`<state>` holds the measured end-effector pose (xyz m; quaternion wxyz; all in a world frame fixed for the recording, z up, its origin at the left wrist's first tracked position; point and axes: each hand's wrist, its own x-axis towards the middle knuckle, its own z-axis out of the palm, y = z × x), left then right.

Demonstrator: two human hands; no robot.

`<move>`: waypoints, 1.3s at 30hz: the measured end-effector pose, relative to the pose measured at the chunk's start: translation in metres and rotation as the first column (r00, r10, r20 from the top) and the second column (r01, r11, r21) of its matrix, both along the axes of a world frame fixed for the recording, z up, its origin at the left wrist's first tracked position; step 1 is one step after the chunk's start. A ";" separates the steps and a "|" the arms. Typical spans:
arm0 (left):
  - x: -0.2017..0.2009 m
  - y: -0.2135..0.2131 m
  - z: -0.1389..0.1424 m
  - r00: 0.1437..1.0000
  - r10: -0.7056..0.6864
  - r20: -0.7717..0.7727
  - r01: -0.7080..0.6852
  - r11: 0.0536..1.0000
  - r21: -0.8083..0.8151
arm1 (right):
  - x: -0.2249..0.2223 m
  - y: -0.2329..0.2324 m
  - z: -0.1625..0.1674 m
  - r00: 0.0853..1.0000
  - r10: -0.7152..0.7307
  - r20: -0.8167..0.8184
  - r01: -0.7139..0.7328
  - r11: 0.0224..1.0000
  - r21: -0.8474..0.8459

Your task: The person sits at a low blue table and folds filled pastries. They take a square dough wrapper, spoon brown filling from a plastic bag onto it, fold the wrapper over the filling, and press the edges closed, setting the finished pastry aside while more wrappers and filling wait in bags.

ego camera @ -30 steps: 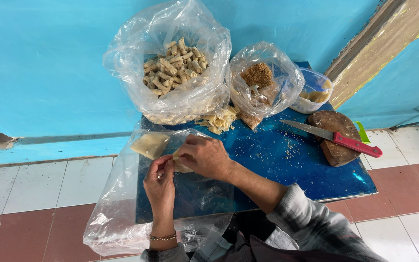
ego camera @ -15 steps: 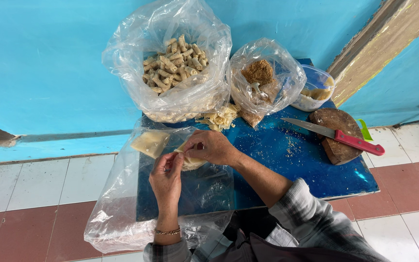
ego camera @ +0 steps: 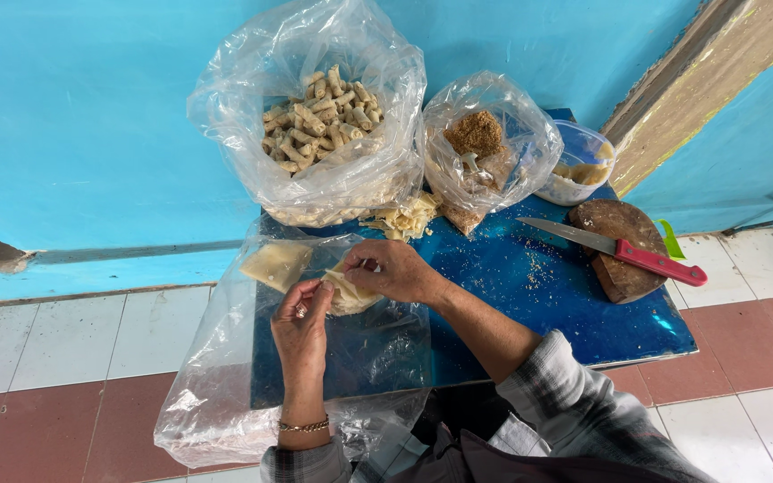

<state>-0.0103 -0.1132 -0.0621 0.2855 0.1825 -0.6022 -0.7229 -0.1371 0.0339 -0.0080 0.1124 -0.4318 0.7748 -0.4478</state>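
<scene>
Near the worktop's (ego camera: 530, 295) front-left corner, our left hand (ego camera: 301, 322) and right hand (ego camera: 395, 271) both pinch a pale wrapper (ego camera: 348, 291); their fingers hide what seems to be filling. A clear bag (ego camera: 225, 394) droops past the left edge.

A red-handled knife (ego camera: 619, 248) lies on a round wooden board (ego camera: 615, 268), right; a bag of rolls (ego camera: 319, 125) stands far left.

even daylight, sharp picture, wide-lens bend at the edges

soft light from above; faint shadows under the hands; white glare on the clear plastic bags (ego camera: 315, 170) and the glossy blue table (ego camera: 547, 295); floor tiles (ego camera: 73, 340) curve outward; no motion blur; colours bright and saturated.
</scene>
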 end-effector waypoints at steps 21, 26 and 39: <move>0.021 0.024 0.029 0.954 0.271 -0.126 -0.206 0.291 -0.934 | -0.019 0.075 -0.015 0.783 -0.238 0.575 0.500 0.791 -0.353; 0.031 0.042 0.047 0.920 0.352 -0.170 -0.314 0.404 -0.859 | 0.040 0.151 0.006 0.802 -0.169 -0.573 0.227 0.973 0.031; 0.004 0.125 0.028 0.959 -0.151 0.241 0.261 0.128 -0.957 | 0.026 0.223 0.019 0.607 -0.355 -0.711 0.462 0.885 -0.048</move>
